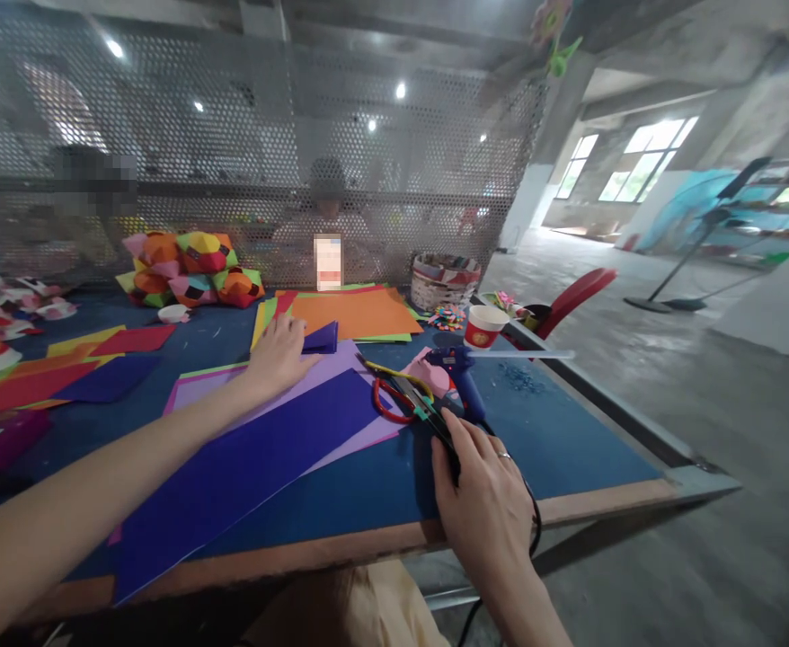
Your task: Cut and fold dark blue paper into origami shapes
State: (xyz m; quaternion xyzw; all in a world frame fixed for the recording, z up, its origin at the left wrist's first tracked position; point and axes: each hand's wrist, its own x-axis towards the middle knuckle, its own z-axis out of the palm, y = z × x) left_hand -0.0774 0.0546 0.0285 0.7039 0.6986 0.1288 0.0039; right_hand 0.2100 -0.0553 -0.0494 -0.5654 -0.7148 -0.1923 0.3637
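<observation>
My left hand (279, 358) lies palm down on the lilac paper (341, 364), thumb spread away from the fingers. A small folded purple paper (322, 339) sits right against it, between thumb and forefinger. Across the lilac sheets stretches a long purple paper strip (252, 467), its near end over the table edge. My right hand (485, 485) is closed around a long black tool (445, 429), mostly hidden by the fingers. Just beyond are scissors with red and yellow handles (394, 409) and a teal band; whether the black part belongs to them I cannot tell.
A blue glue gun (458, 368) with a clear stick lies past my right hand. Behind are a paper cup (485, 325), small coloured pieces (447, 316), a woven basket (445, 283) and orange paper (354, 314). Folded paper balls (192, 268) stand left. People sit behind the mesh.
</observation>
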